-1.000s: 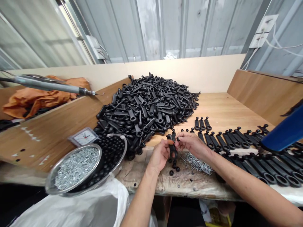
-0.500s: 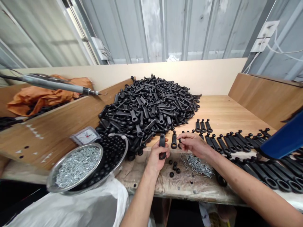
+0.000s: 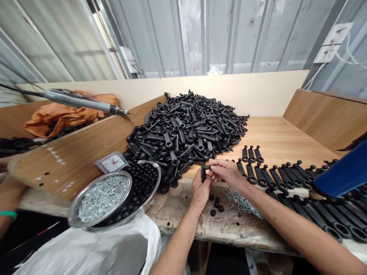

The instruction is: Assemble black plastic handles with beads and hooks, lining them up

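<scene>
Left hand (image 3: 200,188) has turned its gripped crank (image 3: 203,174) toward right hand (image 3: 226,173) pinching a knob (image 3: 209,167).

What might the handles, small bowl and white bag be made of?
Handles: satin black, probably plastic, possibly coated metal, from their soft sheen. Small bowl: shiny metal, perhaps steel, from its bright rim. White bag: matt, likely plastic, from its crumpled folds.

Left hand (image 3: 200,188) grips a black lever (image 3: 203,173) upright. Right hand (image 3: 226,172) pinches a small black part (image 3: 208,167) at the lever's upper end; detail partly hidden. Heap of levers (image 3: 186,130) beyond. At left, bowl (image 3: 131,187) of screws (image 3: 104,198), basin (image 3: 159,182) of black knobs (image 3: 145,183), clock (image 3: 112,161) beside. Lever rows (image 3: 276,177) at right, near loose screws (image 3: 243,203). Co-worker's arm (image 3: 11,194) at left edge, green band (image 3: 9,214) worn.
</scene>
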The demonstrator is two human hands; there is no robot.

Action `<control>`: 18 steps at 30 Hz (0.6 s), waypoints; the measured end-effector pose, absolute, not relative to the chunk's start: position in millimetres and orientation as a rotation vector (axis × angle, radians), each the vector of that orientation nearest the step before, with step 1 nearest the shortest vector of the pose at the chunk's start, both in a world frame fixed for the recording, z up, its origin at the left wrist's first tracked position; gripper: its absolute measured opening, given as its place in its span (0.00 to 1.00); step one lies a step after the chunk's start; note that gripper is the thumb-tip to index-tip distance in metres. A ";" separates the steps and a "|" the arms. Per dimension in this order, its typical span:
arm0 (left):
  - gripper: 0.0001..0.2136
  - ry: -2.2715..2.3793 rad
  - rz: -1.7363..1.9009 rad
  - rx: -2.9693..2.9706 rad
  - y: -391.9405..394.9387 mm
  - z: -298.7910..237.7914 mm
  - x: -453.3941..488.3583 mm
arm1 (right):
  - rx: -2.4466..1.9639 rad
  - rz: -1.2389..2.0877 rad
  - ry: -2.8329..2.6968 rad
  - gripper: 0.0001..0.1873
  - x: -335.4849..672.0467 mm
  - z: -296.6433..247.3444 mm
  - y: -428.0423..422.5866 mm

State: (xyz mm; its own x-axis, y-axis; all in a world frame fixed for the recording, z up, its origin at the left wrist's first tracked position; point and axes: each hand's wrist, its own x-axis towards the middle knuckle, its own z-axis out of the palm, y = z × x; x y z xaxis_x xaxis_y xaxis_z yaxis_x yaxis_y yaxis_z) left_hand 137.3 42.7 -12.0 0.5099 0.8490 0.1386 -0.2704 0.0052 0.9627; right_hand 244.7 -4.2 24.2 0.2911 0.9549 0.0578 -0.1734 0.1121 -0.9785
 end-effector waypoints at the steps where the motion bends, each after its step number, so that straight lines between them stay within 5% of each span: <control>1: 0.05 0.601 0.974 1.309 43.2 -12.7 136.7 | -1.136 1.026 -0.907 0.10 244.5 24.4 -4.2; 18: 0.18 0.814 1.043 1.765 37.8 -17.8 133.1 | -1.155 0.946 -0.834 0.09 231.2 21.9 -7.9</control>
